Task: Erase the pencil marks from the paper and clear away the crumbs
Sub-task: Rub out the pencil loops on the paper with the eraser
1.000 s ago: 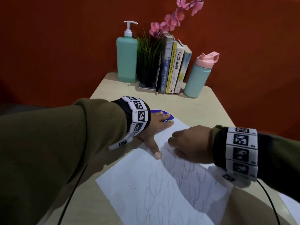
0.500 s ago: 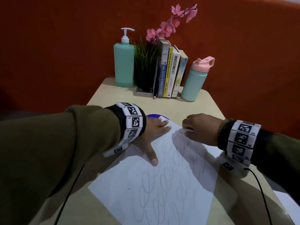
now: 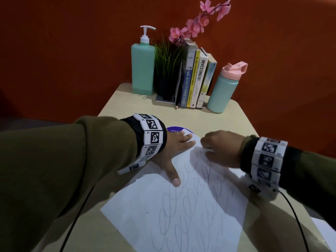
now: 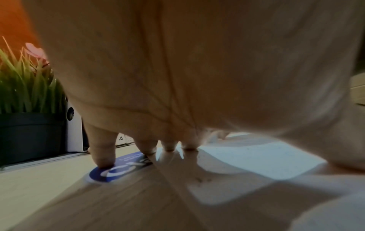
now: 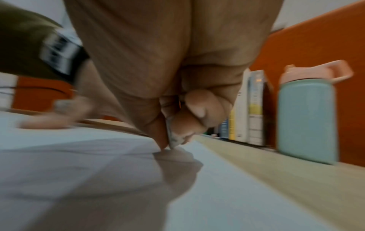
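A white sheet of paper (image 3: 181, 211) covered in looping pencil marks (image 3: 183, 202) lies skewed on the beige table (image 3: 214, 120). My left hand (image 3: 174, 150) lies flat on the sheet's far corner, fingers straight and thumb spread toward me. In the left wrist view its fingertips (image 4: 102, 162) press the paper (image 4: 247, 162) and a blue round sticker (image 4: 110, 173). My right hand (image 3: 221, 148) is curled near the far edge of the sheet. The right wrist view shows it pinching a small grey-smudged eraser (image 5: 173, 139) whose tip touches the paper (image 5: 98, 164).
Along the table's far edge stand a teal pump bottle (image 3: 142, 68), a potted grass plant (image 3: 167, 70) with pink flowers, a row of books (image 3: 196, 80) and a teal bottle with a pink lid (image 3: 223, 90). A pencil (image 3: 177, 99) leans there. The red wall stands behind.
My right hand swept from the paper's middle to its far right edge, then back left along the far edge toward my left hand. The left hand stayed pressed on the sheet.
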Action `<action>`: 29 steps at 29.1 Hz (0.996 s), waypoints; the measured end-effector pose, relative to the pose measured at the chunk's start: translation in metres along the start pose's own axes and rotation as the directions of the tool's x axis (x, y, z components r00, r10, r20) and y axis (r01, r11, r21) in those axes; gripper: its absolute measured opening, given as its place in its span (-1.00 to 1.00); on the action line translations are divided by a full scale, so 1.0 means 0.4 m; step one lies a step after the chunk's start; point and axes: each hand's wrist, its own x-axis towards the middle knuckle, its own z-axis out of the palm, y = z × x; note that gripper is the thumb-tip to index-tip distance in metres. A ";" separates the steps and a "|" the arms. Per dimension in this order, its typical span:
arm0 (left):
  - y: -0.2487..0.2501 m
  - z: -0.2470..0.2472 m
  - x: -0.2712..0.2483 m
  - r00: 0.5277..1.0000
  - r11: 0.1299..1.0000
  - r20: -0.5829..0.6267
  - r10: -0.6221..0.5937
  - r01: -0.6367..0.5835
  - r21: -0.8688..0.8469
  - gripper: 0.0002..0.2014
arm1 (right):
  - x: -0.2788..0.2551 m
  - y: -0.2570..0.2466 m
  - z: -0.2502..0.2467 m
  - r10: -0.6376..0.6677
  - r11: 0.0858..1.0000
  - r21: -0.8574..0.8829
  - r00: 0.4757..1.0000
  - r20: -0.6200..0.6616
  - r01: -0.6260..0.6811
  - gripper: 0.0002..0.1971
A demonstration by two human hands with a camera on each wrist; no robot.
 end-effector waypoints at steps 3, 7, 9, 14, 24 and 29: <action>0.000 0.001 0.002 1.000 1.000 0.002 0.000 0.000 -0.006 0.32 | -0.021 -0.044 0.019 -0.150 0.989 0.027 0.987 0.055 0.149 -0.88; -0.007 0.011 0.007 1.000 0.999 -0.026 -0.006 0.005 -0.033 0.35 | 0.014 0.037 -0.011 0.069 0.998 0.008 0.998 -0.011 -0.069 -0.89; -0.007 0.011 0.005 1.000 0.999 -0.019 -0.007 0.007 -0.040 0.35 | 0.011 0.017 -0.002 0.043 0.999 -0.002 0.999 -0.010 -0.043 -0.90; -0.005 0.007 0.004 1.000 0.999 -0.016 -0.011 0.010 -0.046 0.35 | -0.005 -0.019 -0.003 -0.041 0.999 0.027 0.998 0.039 0.040 -0.79; -0.005 0.005 0.003 1.000 0.999 -0.012 -0.008 0.008 -0.032 0.34 | 0.001 -0.025 -0.011 -0.115 0.990 -0.079 0.993 0.017 0.116 -0.92; -0.003 0.002 0.005 1.000 1.000 -0.002 -0.011 0.011 -0.021 0.34 | -0.001 -0.033 0.002 -0.149 0.977 -0.152 0.989 -0.004 0.147 -0.79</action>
